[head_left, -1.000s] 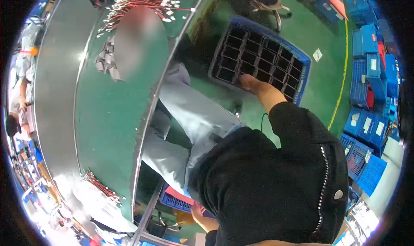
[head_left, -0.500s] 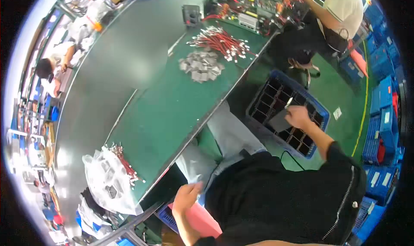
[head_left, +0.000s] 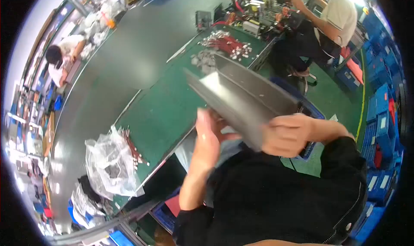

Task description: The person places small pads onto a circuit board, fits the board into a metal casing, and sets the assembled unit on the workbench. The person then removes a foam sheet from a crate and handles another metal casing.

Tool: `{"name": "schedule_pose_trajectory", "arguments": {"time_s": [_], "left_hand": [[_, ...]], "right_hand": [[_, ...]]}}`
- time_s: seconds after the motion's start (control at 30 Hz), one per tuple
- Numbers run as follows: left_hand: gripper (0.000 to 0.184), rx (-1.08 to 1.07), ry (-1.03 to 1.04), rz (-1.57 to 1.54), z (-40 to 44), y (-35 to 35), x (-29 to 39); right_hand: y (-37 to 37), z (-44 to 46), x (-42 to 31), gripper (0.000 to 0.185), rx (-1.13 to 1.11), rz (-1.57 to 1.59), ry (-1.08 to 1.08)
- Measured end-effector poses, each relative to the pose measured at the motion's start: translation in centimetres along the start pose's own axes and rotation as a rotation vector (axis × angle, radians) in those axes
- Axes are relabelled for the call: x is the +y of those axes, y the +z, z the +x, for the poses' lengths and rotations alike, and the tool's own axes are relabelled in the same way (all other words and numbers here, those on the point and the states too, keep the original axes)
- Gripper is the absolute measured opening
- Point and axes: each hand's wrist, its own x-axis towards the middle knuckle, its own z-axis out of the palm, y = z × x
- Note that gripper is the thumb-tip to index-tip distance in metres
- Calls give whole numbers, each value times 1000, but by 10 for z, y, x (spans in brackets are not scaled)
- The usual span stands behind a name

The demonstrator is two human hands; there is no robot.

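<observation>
My right hand (head_left: 286, 136) grips the near end of a dark grey U-shaped metal housing (head_left: 235, 104), which is raised and tilted over the table edge. Its long walls point away from me, and light glints off the inside. Beside its left wall is my left hand (head_left: 208, 136), thumb and fingers apart. Whether those fingertips touch the metal cannot be made out. Partly behind the housing, a pile of small grey pieces (head_left: 202, 60) lies on the green table (head_left: 166, 101). A bundle of red wires with white connectors (head_left: 228, 44) lies just beyond.
A blue crate (head_left: 317, 110) stands at my right, mostly hidden by the housing. A clear plastic bag (head_left: 108, 164) and more red wires (head_left: 134, 149) lie at the table's left. A co-worker (head_left: 338, 17) works among electronic parts at the far end; another person (head_left: 64, 58) sits across.
My right hand has come up from the crate with the metal housing, bringing it in front of me. My left hand has risen from beside my lap towards it, its fingers now apart.
</observation>
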Motion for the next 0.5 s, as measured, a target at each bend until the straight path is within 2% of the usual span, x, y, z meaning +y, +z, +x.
{"name": "schedule_pose_trajectory", "arguments": {"time_s": [0.03,0.07,0.1,0.17,0.23,0.27,0.33,0.37,0.4,0.43,0.5], "left_hand": [[63,25,-37,75,3,-9,14],[54,117,-25,330,0,-17,24],[44,336,60,193,1,-33,12],[42,366,122,217,5,-83,-4],[42,373,164,144,4,-127,-18],[44,354,183,54,1,-143,-23],[45,383,162,-15,-8,-153,-18],[47,374,143,-79,-12,-154,-14],[47,396,109,-61,-17,-150,-5],[47,409,92,-61,-17,-153,-8],[45,514,156,139,-14,-156,-14]], "right_hand": [[27,11,-3,7,75,-35,-66],[46,19,-5,9,77,48,-123],[57,31,-4,17,33,122,-133],[76,49,-4,19,23,252,-212],[79,58,-16,20,343,489,20],[75,58,-17,21,423,620,223],[86,56,-17,55,245,742,692],[107,55,-28,69,363,850,1053],[116,54,-29,92,112,1184,1220],[121,64,-28,98,115,1563,1408],[130,75,-30,104,28,1953,1434]]}}
